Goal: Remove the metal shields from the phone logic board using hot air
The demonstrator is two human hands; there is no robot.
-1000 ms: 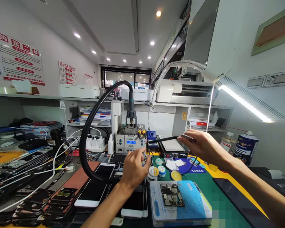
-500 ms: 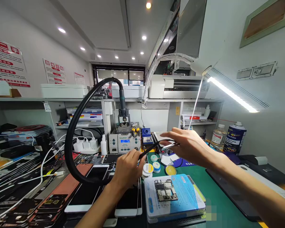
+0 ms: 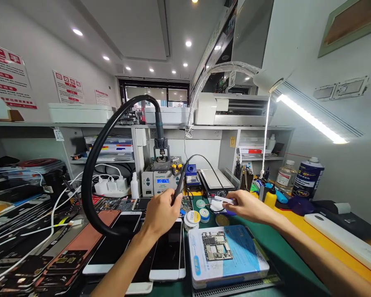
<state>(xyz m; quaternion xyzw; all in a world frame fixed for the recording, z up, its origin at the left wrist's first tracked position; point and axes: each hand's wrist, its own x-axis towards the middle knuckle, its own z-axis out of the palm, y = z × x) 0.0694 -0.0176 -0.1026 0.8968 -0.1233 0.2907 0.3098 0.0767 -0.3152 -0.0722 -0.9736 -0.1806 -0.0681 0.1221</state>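
Note:
My left hand [image 3: 161, 209] is closed round the black handle of a soldering iron [image 3: 179, 183]. Its thin cord arches up and to the right, and its tip is hidden. Low over the mat, my right hand [image 3: 245, 205] pinches a slim pale tool, seemingly tweezers [image 3: 225, 199], pointing left. Under it are a white wipe [image 3: 215, 206] and a round yellow tin [image 3: 222, 220]. In front of both hands, a bare phone circuit board [image 3: 217, 246] lies flat on a blue-and-white box [image 3: 250, 251]. Neither hand touches the board.
A hot-air station [image 3: 163, 180] stands behind, its thick black hose [image 3: 91, 165] looping down to the left. Several phones [image 3: 166, 251] and parts crowd the left. Small round tubs [image 3: 192, 218] sit centrally. A lit lamp [image 3: 312, 117], a spray can [image 3: 307, 177] and bottles [image 3: 285, 173] are at right.
My right hand has come down from the raised cord toward the wipe and tin. The soldering iron has tilted more upright in my left hand. The lamp's pull cord now hangs almost straight.

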